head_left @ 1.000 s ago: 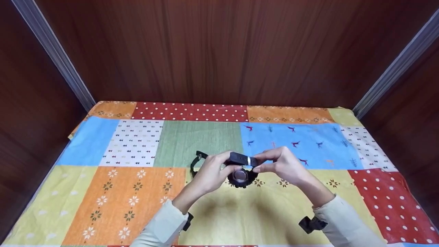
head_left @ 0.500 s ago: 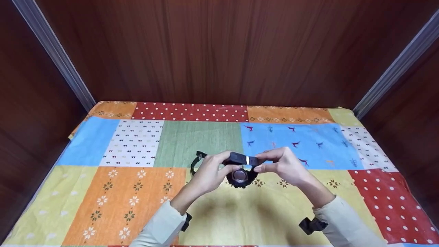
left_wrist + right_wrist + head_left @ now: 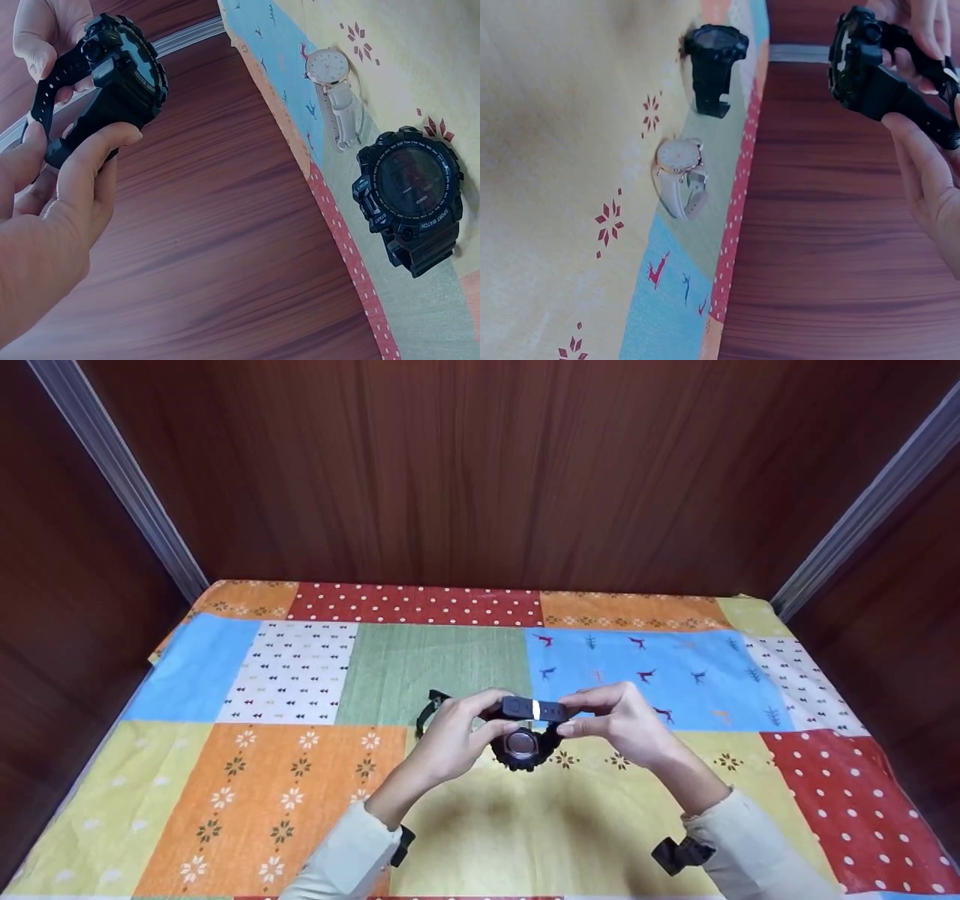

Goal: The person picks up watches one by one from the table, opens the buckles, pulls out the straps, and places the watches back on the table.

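Both hands hold a black sports watch (image 3: 519, 744) above the table, its round face tilted toward the head camera. My left hand (image 3: 448, 742) grips one side of the black strap (image 3: 517, 707) between thumb and fingers. On the other side, my right hand (image 3: 628, 725) pinches the strap with thumb and fingertips. A pale band (image 3: 535, 710) crosses the strap between the two hands. The left wrist view shows the strap bent into a loop behind the watch case (image 3: 135, 67). How the strap ends meet is partly hidden by fingers.
A second black sports watch (image 3: 411, 184) lies on the patchwork tablecloth (image 3: 300, 795). Beside it is a white-strapped watch (image 3: 328, 67), which the hands hide in the head view. Dark wood panels (image 3: 480, 472) stand behind the table and at both sides.
The watch and my left hand have shifted slightly left. The pale band on the strap has also moved left, and more strap shows between it and my right hand.
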Demonstrator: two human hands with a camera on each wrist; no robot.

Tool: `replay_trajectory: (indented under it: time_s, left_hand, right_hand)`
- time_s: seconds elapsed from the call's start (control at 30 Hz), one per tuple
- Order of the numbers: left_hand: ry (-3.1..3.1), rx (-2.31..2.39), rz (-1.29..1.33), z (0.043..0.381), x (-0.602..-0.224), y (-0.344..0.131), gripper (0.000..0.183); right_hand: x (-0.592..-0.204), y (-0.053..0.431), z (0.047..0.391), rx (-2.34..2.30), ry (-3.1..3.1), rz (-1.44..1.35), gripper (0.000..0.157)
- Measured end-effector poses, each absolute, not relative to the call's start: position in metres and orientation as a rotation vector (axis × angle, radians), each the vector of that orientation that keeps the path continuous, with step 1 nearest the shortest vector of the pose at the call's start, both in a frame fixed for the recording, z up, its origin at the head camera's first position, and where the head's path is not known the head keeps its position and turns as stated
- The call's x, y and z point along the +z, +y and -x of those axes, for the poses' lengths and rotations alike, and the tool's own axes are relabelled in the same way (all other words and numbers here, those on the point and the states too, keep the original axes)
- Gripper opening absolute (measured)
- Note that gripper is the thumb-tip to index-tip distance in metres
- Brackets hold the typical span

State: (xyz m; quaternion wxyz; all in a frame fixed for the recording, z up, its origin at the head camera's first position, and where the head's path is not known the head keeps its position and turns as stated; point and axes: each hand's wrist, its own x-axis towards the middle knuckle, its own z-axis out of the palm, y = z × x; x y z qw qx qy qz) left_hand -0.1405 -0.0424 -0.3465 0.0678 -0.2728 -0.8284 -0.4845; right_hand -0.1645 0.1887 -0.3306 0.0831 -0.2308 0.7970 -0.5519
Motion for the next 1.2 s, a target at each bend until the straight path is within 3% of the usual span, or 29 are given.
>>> replay_trajectory:
  time_s: [1.2]
  left_hand:
    - [-2.49,-1.52,0.824,0.1424,-0.346,-0.048,0.02]
  right_hand:
    - [-0.3344,0.1974,0.1654,-1.656,2.386,0.636,0.029]
